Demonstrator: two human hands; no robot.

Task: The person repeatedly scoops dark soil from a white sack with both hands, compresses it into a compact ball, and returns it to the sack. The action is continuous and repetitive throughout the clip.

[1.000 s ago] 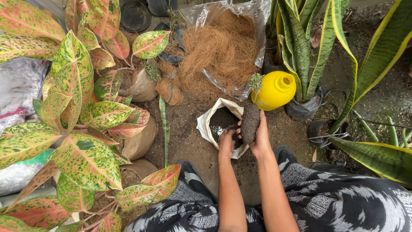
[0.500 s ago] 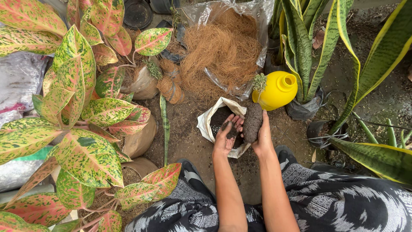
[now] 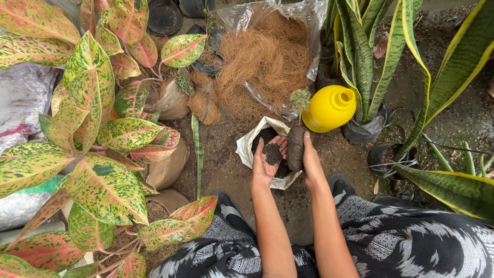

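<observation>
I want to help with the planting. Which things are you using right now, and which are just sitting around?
In use:
left hand cupping soil
right hand holding the root ball
white bag of soil

Just sitting around:
yellow bottle
coconut fibre
spotted plant
snake plants

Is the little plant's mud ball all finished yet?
Not yet. Done: the right hand holds a dark soil ball already shaped around a small plant. In hand: the left hand cups loose soil scooped over the white bag. Left, probably: the brown fibre hasn't been wrapped on.
</observation>
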